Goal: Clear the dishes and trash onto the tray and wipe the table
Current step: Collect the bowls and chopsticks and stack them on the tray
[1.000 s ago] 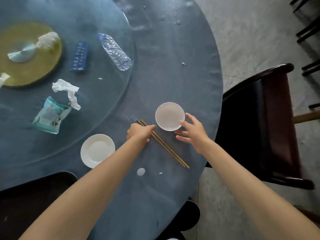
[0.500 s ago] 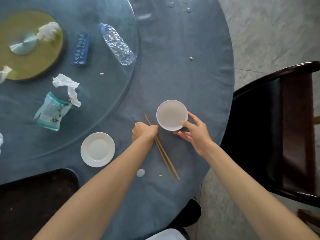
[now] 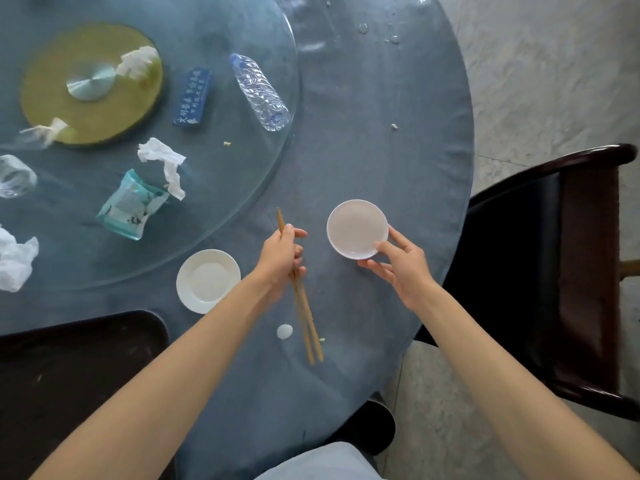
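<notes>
While both hands are on tableware, nothing sits on the black tray [image 3: 79, 368] at the table's near-left edge yet. On the glass turntable [image 3: 270, 161], left to right: crumpled tissues [image 3: 15, 258], a teal wrapper [image 3: 130, 206] with a tissue strip [image 3: 166, 164], a blue packet [image 3: 193, 97], an empty plastic bottle [image 3: 259, 91] lying on its side near the turntable's right rim. A white saucer [image 3: 207, 280] rests on the blue tablecloth [image 3: 398, 140] just beside the tray's far-right corner. The left hand [image 3: 282, 259] has its fingers curled round the wooden chopsticks [image 3: 304, 313], gripping near the upper end, tips pointing toward the near edge; cannot tell if they're lifted clear of the cloth. A small white blob [image 3: 284, 331] sits just left of the tips. The right hand [image 3: 398, 263] pinches the white bowl [image 3: 357, 229] at its near-right rim, thumb on top, fingers beneath, near the table's right edge.

Step in hand looks like gathering this setting. To do it well: keep the chopsticks parallel, keep the bowl level, carry both left to the tray. Risk: the one-edge pinch lets the bowl tip.
</notes>
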